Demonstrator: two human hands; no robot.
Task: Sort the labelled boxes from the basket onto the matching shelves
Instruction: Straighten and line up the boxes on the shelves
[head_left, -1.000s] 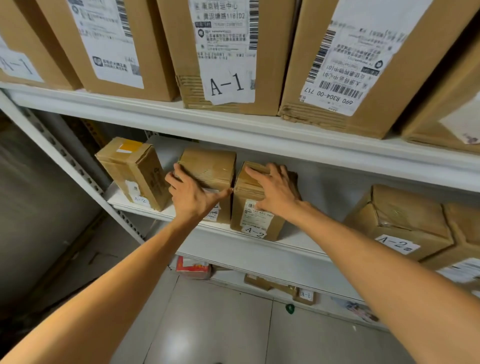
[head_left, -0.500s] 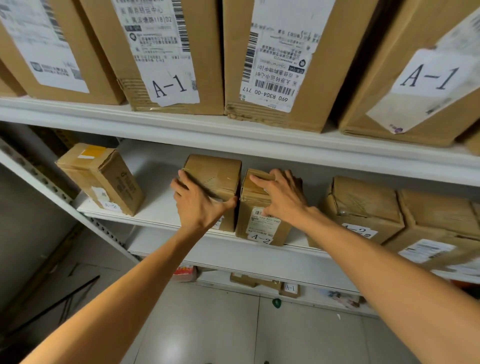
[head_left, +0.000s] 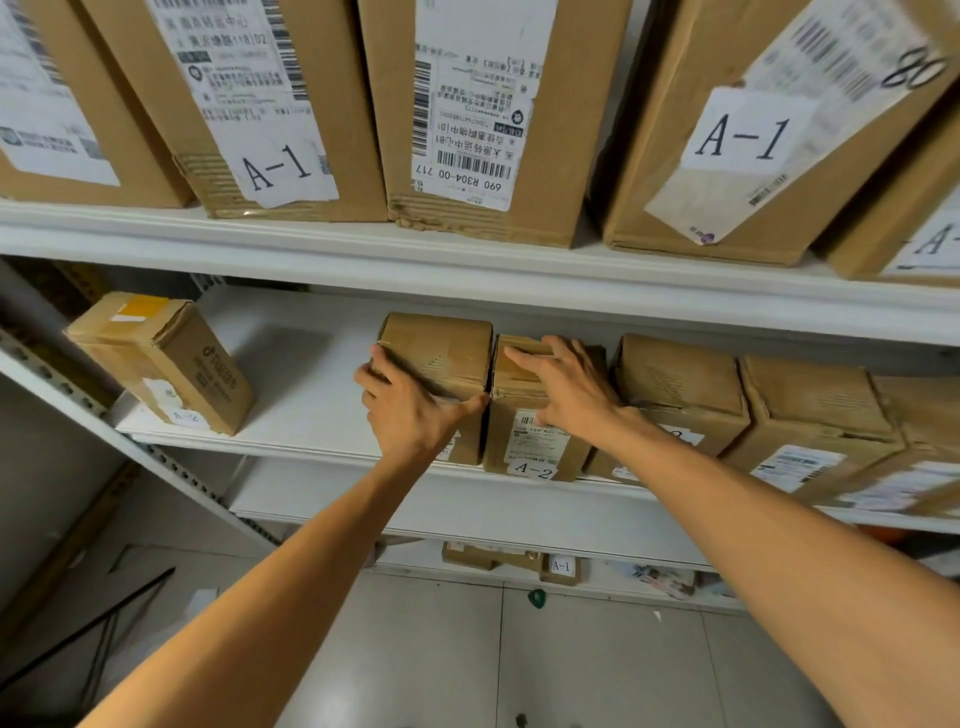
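On the middle shelf (head_left: 311, 395), at its front edge, the left hand (head_left: 410, 415) gripped the brown box (head_left: 441, 353) round its left corner while the right hand (head_left: 569, 389) pressed flat-fingered on the touching A-2 box (head_left: 535, 447), seemingly to pack both snug against the neighbouring boxes (head_left: 680, 384).

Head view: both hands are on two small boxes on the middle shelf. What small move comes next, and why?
Probably release: left hand grips the left box, right hand rests flat on the A-2 box; both stand upright, touching, on the shelf.
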